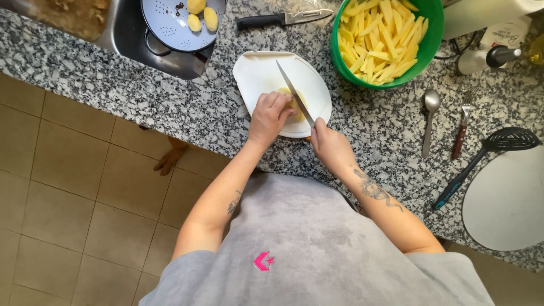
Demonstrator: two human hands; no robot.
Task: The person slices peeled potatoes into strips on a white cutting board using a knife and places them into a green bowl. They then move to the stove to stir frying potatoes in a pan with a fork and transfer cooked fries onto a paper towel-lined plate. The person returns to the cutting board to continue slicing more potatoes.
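— Right hand (330, 143) first: fingers curled tight round the handle of a knife (294, 93), blade slanting up and away across the white cutting board (255, 76).

— And the left hand (269, 116)?

— Fingers bent and pressed down on a peeled potato (292, 101), which lies on the near part of the board, touching the blade. Most of the potato is hidden under the knuckles.

— What's around the board?

— It sits on the speckled granite table (85, 71), close to the front edge. Just beyond it to the right stands a green bowl (433, 39) heaped with cut potato sticks (379, 37). A second knife with a black handle (283, 20) lies behind the board. Off to the left, a pale blue colander (170, 25) rests in the sink with a few peeled potatoes in it.

— Anything on the right?

— A spoon (430, 119) and a fork (462, 127) lie side by side, then a black slotted spatula (487, 156) touching a round white board (504, 204).
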